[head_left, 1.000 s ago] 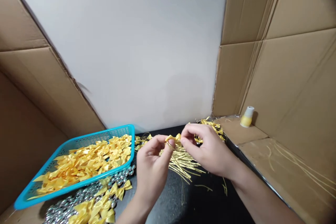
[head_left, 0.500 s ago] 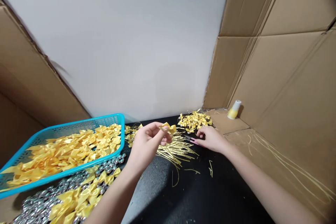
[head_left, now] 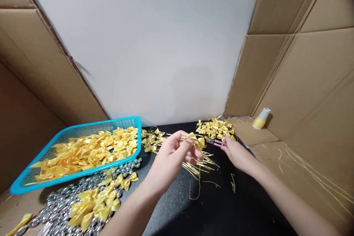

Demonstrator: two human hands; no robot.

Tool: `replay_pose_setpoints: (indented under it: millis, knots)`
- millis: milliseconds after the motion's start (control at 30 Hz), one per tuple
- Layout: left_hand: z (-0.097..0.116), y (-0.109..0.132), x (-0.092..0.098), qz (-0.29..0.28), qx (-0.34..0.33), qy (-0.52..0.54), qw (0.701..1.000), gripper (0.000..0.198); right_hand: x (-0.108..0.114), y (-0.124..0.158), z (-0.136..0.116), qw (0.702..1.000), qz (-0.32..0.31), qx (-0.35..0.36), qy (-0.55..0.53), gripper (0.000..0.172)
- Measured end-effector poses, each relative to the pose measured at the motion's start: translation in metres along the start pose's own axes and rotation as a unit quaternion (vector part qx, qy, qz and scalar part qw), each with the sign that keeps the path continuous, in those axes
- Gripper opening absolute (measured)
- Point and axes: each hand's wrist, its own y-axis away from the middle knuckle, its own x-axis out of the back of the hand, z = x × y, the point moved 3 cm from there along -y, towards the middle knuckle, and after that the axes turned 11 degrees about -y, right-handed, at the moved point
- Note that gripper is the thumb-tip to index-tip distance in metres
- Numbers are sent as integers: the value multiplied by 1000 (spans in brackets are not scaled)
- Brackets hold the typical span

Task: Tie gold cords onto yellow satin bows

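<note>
the left hand (head_left: 173, 156) pinches a yellow bow (head_left: 200, 142) between thumb and fingers, above the gold cords (head_left: 192, 171) on the black table (head_left: 221, 210). the right hand (head_left: 236, 153) has its fingers closed on pink-handled scissors (head_left: 220, 143), their tips just beside the bow; whether they touch, i cannot tell. a heap of bows (head_left: 215, 128) lies behind the scissors. a blue basket (head_left: 139, 136) stands to the left, by silver beads (head_left: 59, 206).
</note>
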Motion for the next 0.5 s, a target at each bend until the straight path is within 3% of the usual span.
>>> replay_pose_setpoints:
  millis: [100,200,333,433,500]
  knots:
    - [-1,2,-3,-8,-1,9,1000,16,26,8,-22,996,9,66,-59,18]
    - [-1,4,-6,-16,-1,13,1000,16,62,27,-55,959,109,201,-169,27]
    - [0,5,-9,-28,14,2,1000,16,84,56,-86,925,169,328,-92,23]
    - [-1,5,-11,-33,30,-11,999,18,84,65,-90,916,157,367,-42,37]
    - [-2,5,-12,-32,37,-20,999,19,84,64,-87,916,155,370,-26,33]
